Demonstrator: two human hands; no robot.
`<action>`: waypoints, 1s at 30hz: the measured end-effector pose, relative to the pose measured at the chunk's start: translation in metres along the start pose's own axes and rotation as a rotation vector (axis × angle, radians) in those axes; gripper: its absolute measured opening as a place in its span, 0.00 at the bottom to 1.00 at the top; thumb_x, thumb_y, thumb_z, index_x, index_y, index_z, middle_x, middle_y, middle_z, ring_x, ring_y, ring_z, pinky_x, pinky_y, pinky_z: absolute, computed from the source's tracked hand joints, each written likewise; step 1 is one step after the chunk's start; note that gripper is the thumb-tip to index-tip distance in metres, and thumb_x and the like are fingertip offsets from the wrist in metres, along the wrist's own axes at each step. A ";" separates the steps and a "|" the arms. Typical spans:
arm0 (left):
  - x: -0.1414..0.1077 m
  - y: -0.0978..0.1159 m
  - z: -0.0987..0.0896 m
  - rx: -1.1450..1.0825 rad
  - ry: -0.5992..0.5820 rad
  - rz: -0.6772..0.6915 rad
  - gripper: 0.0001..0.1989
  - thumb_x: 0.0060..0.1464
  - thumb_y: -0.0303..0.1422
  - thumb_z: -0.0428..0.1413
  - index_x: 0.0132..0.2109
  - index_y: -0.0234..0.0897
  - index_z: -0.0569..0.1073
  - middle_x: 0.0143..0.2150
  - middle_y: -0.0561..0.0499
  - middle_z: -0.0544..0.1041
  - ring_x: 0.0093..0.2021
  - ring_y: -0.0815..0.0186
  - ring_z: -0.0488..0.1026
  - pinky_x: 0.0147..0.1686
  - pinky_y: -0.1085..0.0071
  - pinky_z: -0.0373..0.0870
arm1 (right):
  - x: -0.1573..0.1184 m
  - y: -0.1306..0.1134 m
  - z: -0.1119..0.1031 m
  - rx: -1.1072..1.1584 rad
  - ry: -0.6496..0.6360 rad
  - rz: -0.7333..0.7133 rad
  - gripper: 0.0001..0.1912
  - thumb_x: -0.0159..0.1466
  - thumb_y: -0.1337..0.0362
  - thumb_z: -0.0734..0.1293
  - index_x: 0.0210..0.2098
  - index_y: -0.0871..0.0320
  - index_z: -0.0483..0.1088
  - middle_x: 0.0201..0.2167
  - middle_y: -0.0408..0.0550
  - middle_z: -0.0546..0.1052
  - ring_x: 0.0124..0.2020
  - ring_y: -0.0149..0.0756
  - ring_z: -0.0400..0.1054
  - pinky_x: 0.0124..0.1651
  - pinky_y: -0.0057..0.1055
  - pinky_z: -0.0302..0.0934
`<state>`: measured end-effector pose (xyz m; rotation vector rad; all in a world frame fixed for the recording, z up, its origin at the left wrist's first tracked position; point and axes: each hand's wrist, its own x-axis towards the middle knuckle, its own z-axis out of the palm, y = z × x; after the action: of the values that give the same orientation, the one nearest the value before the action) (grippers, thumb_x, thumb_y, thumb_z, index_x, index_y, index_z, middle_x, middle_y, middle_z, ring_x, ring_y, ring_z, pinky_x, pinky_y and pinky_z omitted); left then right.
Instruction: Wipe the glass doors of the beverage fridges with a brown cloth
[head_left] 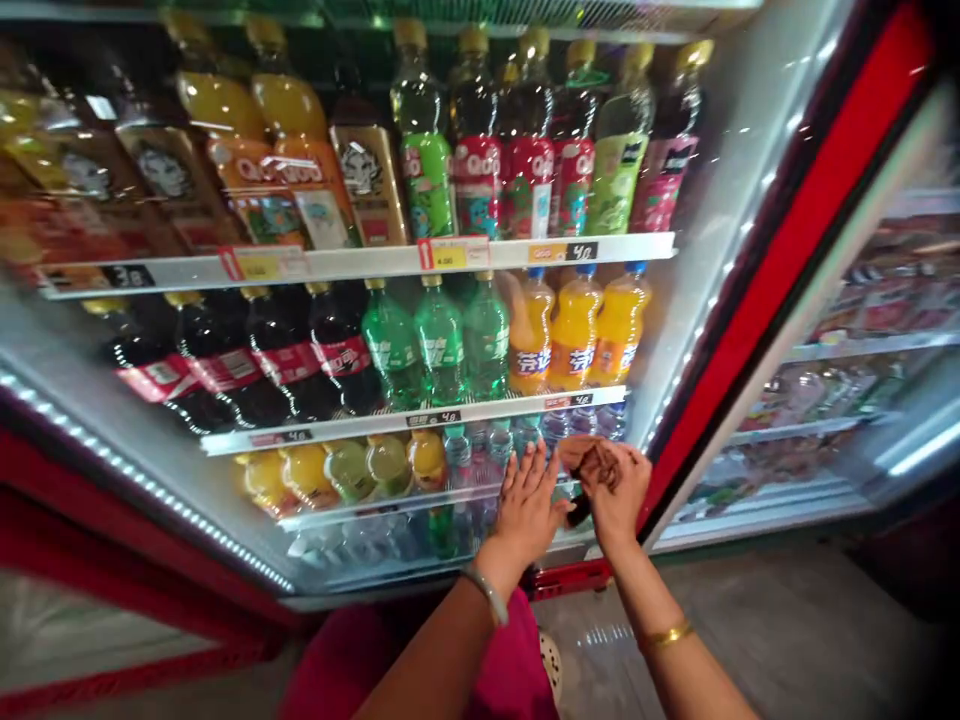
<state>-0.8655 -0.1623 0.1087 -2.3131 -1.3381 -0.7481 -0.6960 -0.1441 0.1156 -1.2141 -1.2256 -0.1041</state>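
My left hand (529,500) has its fingers stretched out and apart, palm toward the front of a lit drinks fridge. It looks laid flat on the glass, though contact is hard to make out. Just to its right, my right hand (621,495) is closed on a crumpled brown cloth (596,462), near the fridge's right edge. A small dark shape below the cloth is too unclear to name. Behind the hands are small clear bottles (501,440) on a lower shelf, partly hidden by my fingers.
Upper shelves hold juice bottles (476,170), cola bottles (281,350), green soda bottles (439,335) and orange soda bottles (576,325). A red frame (810,180) runs down the right side, with a second fridge (840,390) beyond. Grey floor (750,610) lies below.
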 end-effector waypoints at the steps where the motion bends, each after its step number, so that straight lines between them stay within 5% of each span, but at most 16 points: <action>1: -0.001 0.000 -0.002 -0.008 -0.008 -0.012 0.37 0.69 0.48 0.47 0.77 0.37 0.48 0.78 0.41 0.50 0.77 0.54 0.49 0.73 0.51 0.56 | 0.003 -0.002 0.003 -0.015 0.036 0.026 0.23 0.58 0.68 0.65 0.54 0.55 0.72 0.51 0.55 0.67 0.54 0.48 0.62 0.59 0.53 0.60; 5: -0.009 -0.005 -0.008 -0.026 0.022 -0.067 0.39 0.69 0.49 0.47 0.76 0.30 0.47 0.78 0.36 0.49 0.78 0.50 0.46 0.73 0.46 0.55 | -0.010 -0.020 0.022 -0.040 -0.014 -0.027 0.28 0.57 0.70 0.63 0.57 0.53 0.71 0.56 0.54 0.66 0.59 0.48 0.61 0.63 0.54 0.57; 9: -0.028 -0.021 -0.013 -0.013 0.014 -0.096 0.35 0.69 0.47 0.48 0.74 0.30 0.55 0.77 0.35 0.51 0.78 0.49 0.48 0.73 0.43 0.54 | -0.047 -0.019 0.026 -0.002 -0.196 -0.123 0.17 0.58 0.65 0.65 0.46 0.51 0.77 0.51 0.51 0.71 0.52 0.45 0.66 0.56 0.48 0.63; 13: -0.041 -0.032 -0.019 -0.001 -0.065 -0.131 0.37 0.69 0.45 0.49 0.76 0.33 0.49 0.77 0.36 0.53 0.77 0.50 0.49 0.72 0.43 0.55 | -0.047 -0.020 0.025 0.004 -0.099 -0.033 0.20 0.59 0.64 0.66 0.51 0.55 0.74 0.49 0.52 0.68 0.51 0.44 0.64 0.55 0.48 0.63; 17: -0.046 -0.040 -0.020 0.001 -0.035 -0.161 0.39 0.69 0.46 0.48 0.76 0.30 0.46 0.76 0.33 0.54 0.77 0.48 0.49 0.71 0.41 0.54 | -0.033 -0.054 0.041 0.011 0.008 0.040 0.27 0.57 0.68 0.64 0.56 0.54 0.72 0.53 0.55 0.66 0.58 0.47 0.61 0.62 0.53 0.58; 20: -0.051 -0.049 -0.021 -0.005 0.017 -0.168 0.36 0.68 0.45 0.50 0.74 0.28 0.54 0.74 0.32 0.59 0.76 0.46 0.52 0.71 0.39 0.56 | -0.046 -0.069 0.051 0.032 -0.141 -0.061 0.25 0.57 0.69 0.63 0.54 0.51 0.74 0.54 0.53 0.67 0.58 0.46 0.63 0.61 0.52 0.59; 23: -0.058 -0.060 -0.027 -0.003 -0.001 -0.173 0.34 0.67 0.43 0.52 0.73 0.30 0.58 0.74 0.32 0.59 0.75 0.45 0.54 0.70 0.40 0.58 | -0.064 -0.058 0.050 0.027 -0.237 -0.128 0.19 0.59 0.68 0.64 0.48 0.50 0.76 0.51 0.50 0.69 0.55 0.45 0.64 0.59 0.51 0.61; 26: -0.062 -0.069 -0.034 -0.005 -0.016 -0.210 0.35 0.66 0.41 0.54 0.74 0.34 0.55 0.76 0.32 0.54 0.75 0.42 0.53 0.69 0.38 0.59 | -0.060 -0.053 0.045 0.029 -0.163 -0.080 0.21 0.58 0.67 0.65 0.50 0.53 0.75 0.51 0.51 0.67 0.53 0.45 0.64 0.58 0.50 0.62; 30: -0.060 -0.077 -0.041 -0.023 0.055 -0.286 0.42 0.66 0.39 0.54 0.77 0.34 0.42 0.77 0.32 0.50 0.77 0.42 0.47 0.70 0.38 0.57 | -0.036 -0.089 0.054 0.016 0.015 -0.054 0.26 0.59 0.69 0.65 0.57 0.53 0.71 0.55 0.54 0.64 0.58 0.48 0.63 0.61 0.52 0.61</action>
<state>-0.9684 -0.1883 0.1081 -2.1249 -1.6631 -0.9102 -0.8028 -0.1611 0.1378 -1.1645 -1.2440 -0.1428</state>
